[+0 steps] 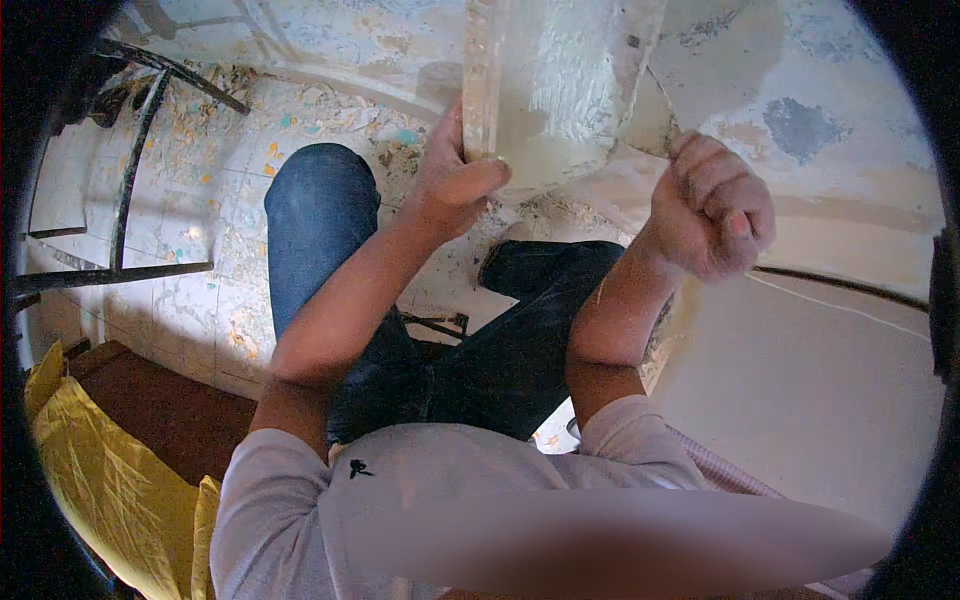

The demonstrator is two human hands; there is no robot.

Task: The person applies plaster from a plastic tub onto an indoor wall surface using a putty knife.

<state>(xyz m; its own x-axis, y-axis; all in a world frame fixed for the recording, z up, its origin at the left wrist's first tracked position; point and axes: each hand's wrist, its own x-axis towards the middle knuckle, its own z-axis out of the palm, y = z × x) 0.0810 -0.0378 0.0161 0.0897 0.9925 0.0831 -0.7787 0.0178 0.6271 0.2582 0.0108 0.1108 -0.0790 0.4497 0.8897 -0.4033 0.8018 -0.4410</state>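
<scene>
My left hand [458,180] grips a long, pale straight strip [481,75] standing along the left edge of a patch of wet white plaster [552,85] on the wall. My right hand [712,205] is closed in a fist to the right of the plastered patch, at its lower end; whether anything is inside it I cannot make out. A thin pale cord or line [655,85] runs near the patch's right edge toward that hand.
My knees [320,185] are bent over a tiled floor [200,215] strewn with flakes. Dark metal frames [120,220] stand at left, with a brown mat [170,400] and yellow cloth [105,470] below. A pale board or panel [790,390] lies at right.
</scene>
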